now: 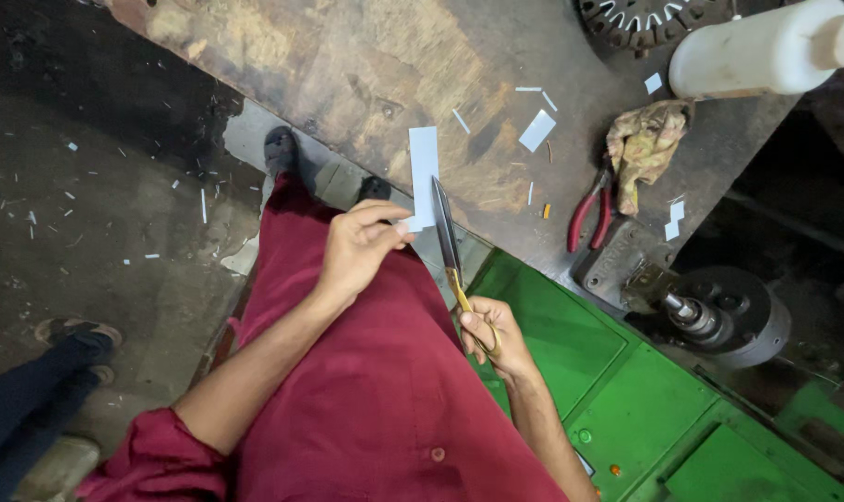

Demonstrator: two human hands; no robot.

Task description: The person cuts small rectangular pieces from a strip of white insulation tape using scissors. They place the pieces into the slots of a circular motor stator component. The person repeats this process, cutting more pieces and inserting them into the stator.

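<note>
Above my lap, a white paper strip (pixel 423 177) stands pinched at its lower end in my left hand (pixel 355 249). My right hand (pixel 493 333) holds scissors (pixel 447 244) by the yellow handles, blades lying beside the strip's right edge. Behind, the bench (pixel 366 65) carries paper scraps, red pliers (pixel 588 212) and a rag (pixel 643 141).

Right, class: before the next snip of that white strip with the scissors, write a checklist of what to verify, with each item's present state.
1. Left hand pinches the white paper strip at its lower end: ok.
2. Right hand has fingers in the scissors handles: ok.
3. Blades lie along the strip's edge: ok.
4. Left fingers clear of blades: not ok, close.
5. Blades open: cannot tell.
6. Red-handled pliers out of the way: ok.
</note>
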